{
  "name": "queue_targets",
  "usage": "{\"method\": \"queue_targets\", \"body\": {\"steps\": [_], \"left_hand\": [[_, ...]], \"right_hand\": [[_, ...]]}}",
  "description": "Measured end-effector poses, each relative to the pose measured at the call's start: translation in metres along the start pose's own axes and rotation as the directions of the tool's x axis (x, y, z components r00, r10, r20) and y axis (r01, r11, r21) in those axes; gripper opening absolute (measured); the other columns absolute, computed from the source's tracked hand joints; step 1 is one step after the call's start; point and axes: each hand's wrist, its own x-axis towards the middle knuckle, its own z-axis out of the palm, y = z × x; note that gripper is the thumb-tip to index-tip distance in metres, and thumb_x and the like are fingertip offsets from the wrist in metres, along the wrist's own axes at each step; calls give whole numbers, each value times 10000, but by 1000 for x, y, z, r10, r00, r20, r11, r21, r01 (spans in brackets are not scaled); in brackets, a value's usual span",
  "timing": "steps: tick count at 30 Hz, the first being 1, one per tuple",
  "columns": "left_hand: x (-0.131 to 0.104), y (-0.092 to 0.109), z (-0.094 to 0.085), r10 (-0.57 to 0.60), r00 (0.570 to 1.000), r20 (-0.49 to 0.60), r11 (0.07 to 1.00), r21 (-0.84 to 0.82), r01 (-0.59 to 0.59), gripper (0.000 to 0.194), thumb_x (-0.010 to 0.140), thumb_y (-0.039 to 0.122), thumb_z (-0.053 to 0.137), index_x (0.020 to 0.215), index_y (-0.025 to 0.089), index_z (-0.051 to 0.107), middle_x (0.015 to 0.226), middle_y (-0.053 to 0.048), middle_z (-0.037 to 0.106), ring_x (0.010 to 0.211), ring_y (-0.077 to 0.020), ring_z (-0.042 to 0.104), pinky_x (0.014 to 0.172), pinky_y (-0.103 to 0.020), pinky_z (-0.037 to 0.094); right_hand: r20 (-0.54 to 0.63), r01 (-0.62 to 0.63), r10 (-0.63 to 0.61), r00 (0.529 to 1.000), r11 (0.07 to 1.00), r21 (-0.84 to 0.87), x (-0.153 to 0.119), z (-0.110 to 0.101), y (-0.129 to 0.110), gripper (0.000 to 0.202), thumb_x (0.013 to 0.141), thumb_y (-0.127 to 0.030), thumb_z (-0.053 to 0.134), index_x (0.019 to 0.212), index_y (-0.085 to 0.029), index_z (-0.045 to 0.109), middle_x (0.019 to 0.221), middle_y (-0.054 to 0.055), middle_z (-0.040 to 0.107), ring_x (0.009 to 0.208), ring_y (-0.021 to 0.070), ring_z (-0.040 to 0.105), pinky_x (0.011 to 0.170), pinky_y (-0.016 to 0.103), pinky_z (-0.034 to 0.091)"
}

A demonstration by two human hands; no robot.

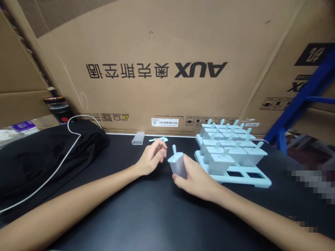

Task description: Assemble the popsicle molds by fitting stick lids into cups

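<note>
Working from afar, I am gripping a lidded ice-pop mold (178, 166) in the right hand (197, 182), whose thumb and fingers are wrapping around its translucent walls, while the lid's pale-blue stick (174, 150) is pointing up; whether the base is meeting the black table (125, 216), I cannot tell. The left hand (152, 157) is curling loosely just beside the mold, apart from it and showing nothing in its grasp. Just beyond the left fingertips, loose pale-blue stick pieces (160, 139) are lying near a clear mold shell (138, 138). To the right of the right hand, what looks like a pair of light-blue racks (242, 180) is carrying more lidded molds (221, 164), with two openings (253, 175) showing in the near row. A large carton (157, 45) is standing beyond both hands. I am judging the step in hand as handling one closed mold; the next move is calling for a steady right-hand hold, the mold near upright, and the left fingers staying clear of the stick.
</note>
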Motion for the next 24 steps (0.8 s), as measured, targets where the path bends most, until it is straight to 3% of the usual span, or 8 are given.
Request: {"method": "queue_targets", "body": {"steps": [7,10,13,15,17,20,22,24], "left_hand": [[13,1,10,-193,980,-44,976,-113,187,295,941,459,608,869,188,517,682,35,522,557,-80,466,536,-212,384],[17,-7,7,-246,969,-30,934,-273,229,301,932,453,620,855,181,516,697,29,563,549,-73,502,555,-218,426],[18,-10,6,-287,956,62,876,-387,288,305,888,433,684,989,192,527,816,0,642,596,-85,578,583,-228,476],[18,-9,7,-302,943,139,872,-359,332,335,842,415,739,1005,183,561,803,1,643,587,-86,586,577,-229,486],[19,-10,6,-313,941,132,882,-328,339,331,806,410,771,950,163,603,761,7,629,563,-81,577,573,-233,494],[23,-18,-2,-322,940,-111,918,-280,281,353,779,443,777,918,157,624,759,-6,652,575,-94,594,591,-252,513],[26,-28,-13,-302,894,-331,950,-178,255,369,772,474,767,891,159,614,729,-14,659,618,-124,627,625,-275,531],[28,-37,-26,-279,852,-443,960,-111,256,348,781,465,755,859,166,595,725,-20,660,665,-145,648,672,-295,540]], "right_hand": [[54,-32,28,998,996,78,1,4,6,261,820,-313,565,875,-244,319,724,-50,525,612,125,483,544,262,305],[44,-45,41,998,994,102,-5,2,4,260,808,-300,573,908,-241,340,731,-51,538,618,125,494,549,257,313],[41,-33,29,999,993,114,-5,2,4,252,799,-282,574,946,-235,375,751,-45,554,630,126,505,564,255,333],[27,-21,18,999,993,115,-3,3,6,252,796,-273,577,966,-231,395,764,-41,564,642,127,512,575,255,340],[18,-20,18,1000,993,120,-2,5,7,259,795,-269,582,983,-229,409,763,-40,570,644,129,516,581,256,345],[19,-37,35,999,989,141,-3,5,7,276,797,-273,592,1004,-227,415,762,-36,574,641,131,520,577,254,355],[21,-43,40,999,988,151,-5,3,6,285,795,-273,600,1004,-227,411,771,-29,580,657,138,533,583,255,368],[31,-44,39,999,987,153,-8,1,4,283,798,-276,600,1000,-230,406,782,-26,589,675,145,548,593,259,381]]}}
